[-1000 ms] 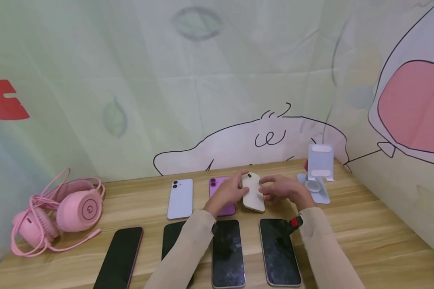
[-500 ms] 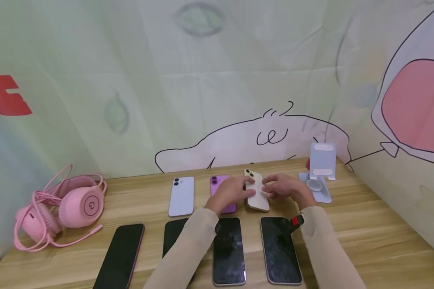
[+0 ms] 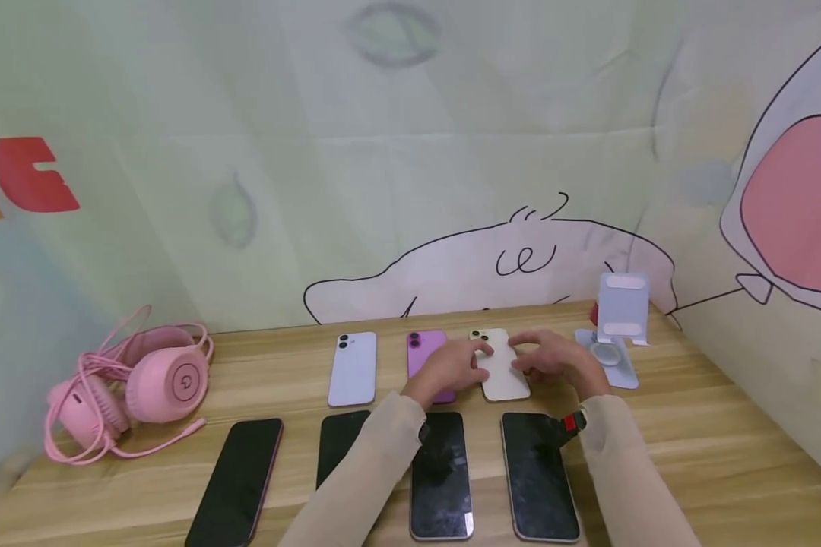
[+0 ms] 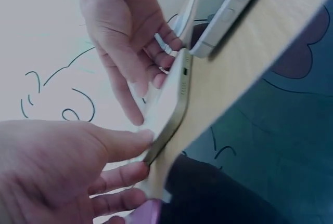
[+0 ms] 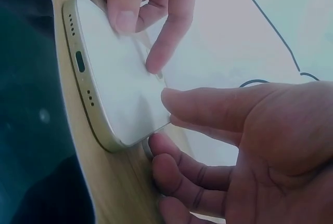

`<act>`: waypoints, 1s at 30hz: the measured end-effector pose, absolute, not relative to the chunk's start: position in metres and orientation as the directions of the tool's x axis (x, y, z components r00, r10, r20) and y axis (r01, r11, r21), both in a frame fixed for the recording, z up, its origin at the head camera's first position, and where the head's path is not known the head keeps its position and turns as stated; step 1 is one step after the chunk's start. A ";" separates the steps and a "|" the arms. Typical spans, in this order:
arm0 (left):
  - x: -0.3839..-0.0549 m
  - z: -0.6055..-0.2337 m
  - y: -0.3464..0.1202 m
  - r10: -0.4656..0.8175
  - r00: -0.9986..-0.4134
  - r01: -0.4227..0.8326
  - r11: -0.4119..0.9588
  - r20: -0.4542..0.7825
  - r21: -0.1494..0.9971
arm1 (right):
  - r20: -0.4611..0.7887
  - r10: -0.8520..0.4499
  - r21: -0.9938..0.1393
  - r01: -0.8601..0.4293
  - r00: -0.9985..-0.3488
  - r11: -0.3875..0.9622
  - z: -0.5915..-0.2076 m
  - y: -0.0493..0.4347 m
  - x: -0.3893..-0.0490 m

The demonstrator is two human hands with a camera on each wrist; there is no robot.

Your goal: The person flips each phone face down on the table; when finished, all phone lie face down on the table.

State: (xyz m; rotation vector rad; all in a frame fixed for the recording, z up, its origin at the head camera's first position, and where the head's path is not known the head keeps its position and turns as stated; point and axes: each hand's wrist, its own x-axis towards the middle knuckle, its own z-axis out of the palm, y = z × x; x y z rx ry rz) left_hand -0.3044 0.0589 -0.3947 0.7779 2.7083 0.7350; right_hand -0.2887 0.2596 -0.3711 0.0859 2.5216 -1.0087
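Note:
A cream-white smartphone (image 3: 502, 372) lies back up on the table between my hands, its charging port edge toward me. My left hand (image 3: 451, 368) holds its left side, the thumb (image 5: 125, 21) and index fingertip on the phone's back and the other fingers curled at the edge. On the opposite side, my right hand (image 3: 554, 355) touches the right edge with an extended thumb (image 5: 182, 102), its lower fingers loosely bent beside the phone. A purple phone (image 3: 424, 346), partly hidden by my left hand, and a pale blue phone (image 3: 353, 368) lie in the same row.
Nearer me, several phones lie screen up, among them a dark one (image 3: 540, 479) by my right forearm and another (image 3: 236, 482) at the left. Pink headphones (image 3: 167, 384) with a coiled cable stand far left. A pale blue stand (image 3: 622, 308) is at the back right, before a printed cloth (image 3: 383, 167).
The white phone, tilted and slanting earlier, has turned straighter and come down flat on the table, slightly to the right. Both hands have moved with it. The head view has shifted slightly.

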 end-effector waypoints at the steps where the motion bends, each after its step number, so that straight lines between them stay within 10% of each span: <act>1: -0.303 -0.394 0.057 0.556 -0.827 0.440 0.728 -0.079 0.526 | -0.402 -0.099 -0.643 0.204 -0.910 0.738 -0.371 0.260 -0.288; 14: -0.273 -0.369 0.001 0.670 -0.734 0.512 0.653 -0.110 0.558 | -0.341 -0.200 -0.696 0.103 -0.919 0.711 -0.365 0.245 -0.285; 30: -0.229 -0.355 -0.133 0.474 -0.877 0.387 0.799 -0.084 0.460 | -0.221 -0.367 -0.806 -0.043 -0.904 0.590 -0.363 0.191 -0.272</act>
